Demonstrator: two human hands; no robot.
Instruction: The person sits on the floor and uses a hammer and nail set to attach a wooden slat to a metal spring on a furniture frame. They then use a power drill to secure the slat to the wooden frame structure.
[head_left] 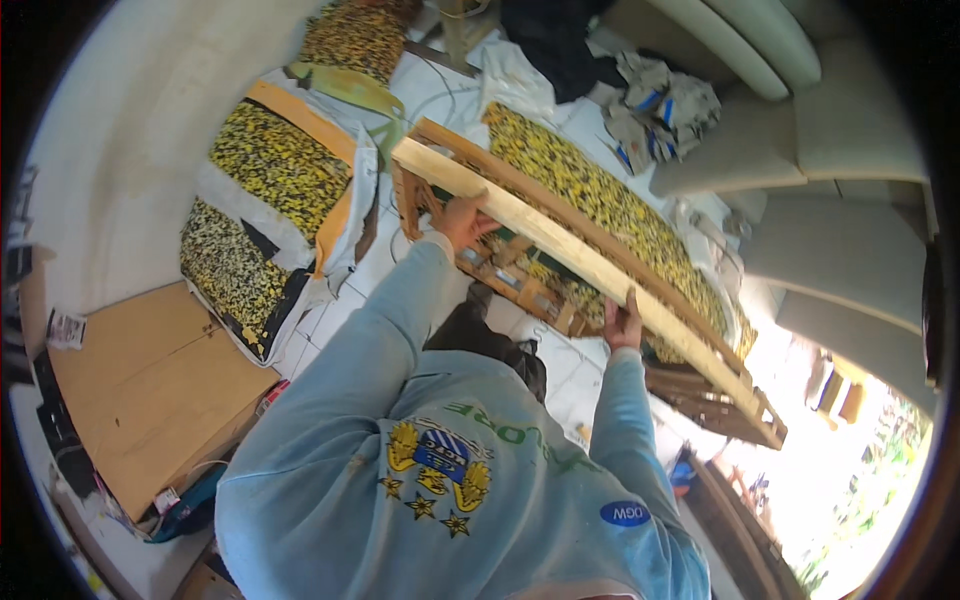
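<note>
The person in a light-blue long-sleeved top (pixel 450 470) is holding a long, pale, squared wooden plank (pixel 560 240) in both bare hands, and it is running slantwise from upper left to lower right in front of the chest. The left hand (pixel 463 222) is gripping it towards its upper-left end, partly closed with the fingers curling at the near edge; the right hand (pixel 622 322) is holding it farther along, a digit pointing up against the near face. How far the hidden fingers are wrapping round cannot be told. The plank is lying along a long, brown, open wooden frame (pixel 595 235) with short crosspieces, whose rail is showing just beyond it. Past the frame, a wide yellow-and-black speckled foam slab (pixel 560 155) is resting on the white tiled floor (pixel 365 275). To the left, more speckled foam (pixel 275 155) is lying amid orange and white covering, and a flat tan board (pixel 150 370) is occupying the lower left. At upper right, crumpled grey sheets with blue marks (pixel 665 105) are lying near large beige padded cushions (pixel 840 250).
</note>
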